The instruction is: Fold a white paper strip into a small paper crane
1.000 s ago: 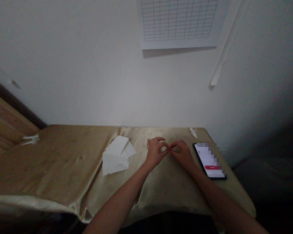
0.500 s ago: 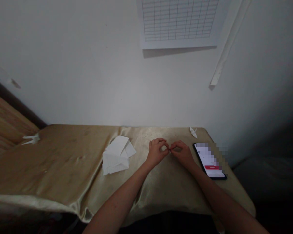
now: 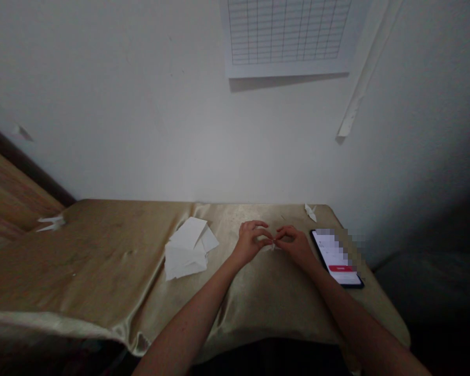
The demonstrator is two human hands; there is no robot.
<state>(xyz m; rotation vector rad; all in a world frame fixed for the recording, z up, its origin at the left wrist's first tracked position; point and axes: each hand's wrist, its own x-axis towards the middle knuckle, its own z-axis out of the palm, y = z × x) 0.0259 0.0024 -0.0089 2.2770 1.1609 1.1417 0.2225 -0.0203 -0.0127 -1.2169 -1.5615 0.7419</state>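
Observation:
My left hand and my right hand meet at the fingertips above the satin cloth. Between them, both pinch a small folded piece of white paper, most of it hidden by my fingers. To the left of my left hand lies a loose stack of white paper sheets, not touched by either hand. A small white origami crane sits at the far edge of the table, beyond my right hand.
A smartphone with a lit, pixelated screen lies to the right of my right hand. Gold satin cloth covers the table, which stands against a white wall. Another white paper figure rests at the left end, near a wooden surface.
My fingertips have shifted slightly, and more of the small white paper now shows below them. The paper stack, phone and crane have not moved.

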